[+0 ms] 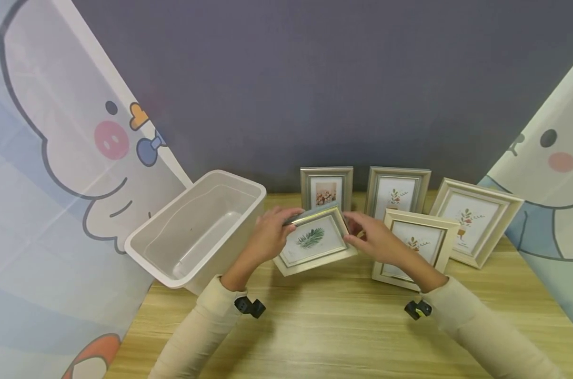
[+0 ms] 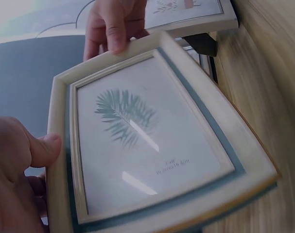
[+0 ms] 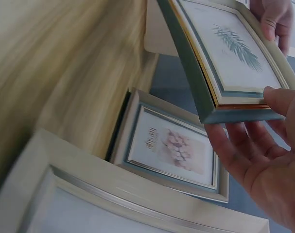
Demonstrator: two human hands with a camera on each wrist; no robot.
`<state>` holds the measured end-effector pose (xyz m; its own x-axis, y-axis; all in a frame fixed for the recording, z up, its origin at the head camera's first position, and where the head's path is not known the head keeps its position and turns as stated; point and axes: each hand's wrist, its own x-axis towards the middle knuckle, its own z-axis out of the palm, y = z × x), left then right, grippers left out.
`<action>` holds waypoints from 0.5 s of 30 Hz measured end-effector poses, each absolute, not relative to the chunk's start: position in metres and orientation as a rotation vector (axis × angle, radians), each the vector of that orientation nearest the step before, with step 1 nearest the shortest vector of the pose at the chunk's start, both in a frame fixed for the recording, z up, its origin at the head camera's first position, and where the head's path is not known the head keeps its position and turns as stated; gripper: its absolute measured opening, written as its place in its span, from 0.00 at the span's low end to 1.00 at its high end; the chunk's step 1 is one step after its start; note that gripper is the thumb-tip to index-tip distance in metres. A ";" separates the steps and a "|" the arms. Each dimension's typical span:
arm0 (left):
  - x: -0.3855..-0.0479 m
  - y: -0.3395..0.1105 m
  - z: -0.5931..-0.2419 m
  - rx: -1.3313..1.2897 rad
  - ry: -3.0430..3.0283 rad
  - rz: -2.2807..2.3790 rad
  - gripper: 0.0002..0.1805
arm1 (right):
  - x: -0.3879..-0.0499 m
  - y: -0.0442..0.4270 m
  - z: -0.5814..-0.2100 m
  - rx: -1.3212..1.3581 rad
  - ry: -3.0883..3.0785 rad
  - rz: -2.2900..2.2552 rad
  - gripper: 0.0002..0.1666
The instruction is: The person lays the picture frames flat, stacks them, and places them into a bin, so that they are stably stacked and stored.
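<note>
Both hands hold a cream picture frame (image 1: 313,238) with a green leaf print, tilted above the table. My left hand (image 1: 271,234) grips its left side, thumb on the front face in the left wrist view. On the opposite side my right hand (image 1: 378,237) pinches the edge, with the thumb (image 3: 278,99) on the front and the fingers (image 3: 249,145) underneath. Just behind the held frame stands a frame with a pink flower picture (image 1: 326,192), its lower part hidden. A cream frame with a potted-plant print (image 1: 385,271) stands by my right forearm, which partly covers it.
An open white plastic bin (image 1: 255,221) stands left of the hands on the wooden table (image 1: 324,326). Two more potted-plant frames, a grey-beige frame (image 1: 400,179) and a cream frame (image 1: 499,221), stand at the back right. A dark grey wall (image 1: 291,89) rises behind.
</note>
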<state>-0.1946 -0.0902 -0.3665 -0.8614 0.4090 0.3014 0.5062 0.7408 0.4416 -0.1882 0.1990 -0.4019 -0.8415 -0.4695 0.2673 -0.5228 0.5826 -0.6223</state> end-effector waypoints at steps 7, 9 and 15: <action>-0.188 -0.080 -0.355 -0.760 -2.757 -0.460 0.23 | -0.179 0.199 -0.420 0.805 -2.699 1.296 0.34; -0.186 -0.076 -0.353 -0.783 -2.743 -0.385 0.24 | -0.177 0.198 -0.429 0.794 -2.669 1.375 0.32; -0.181 -0.069 -0.351 -0.853 -2.699 -0.274 0.28 | -0.170 0.196 -0.451 0.770 -2.567 1.562 0.21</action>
<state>-0.1812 -0.0691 -0.3515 -0.7802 0.5285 0.3346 0.5850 0.8059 0.0910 -0.1701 0.1957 -0.4507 -0.8760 -0.3908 0.2826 -0.4306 0.3702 -0.8231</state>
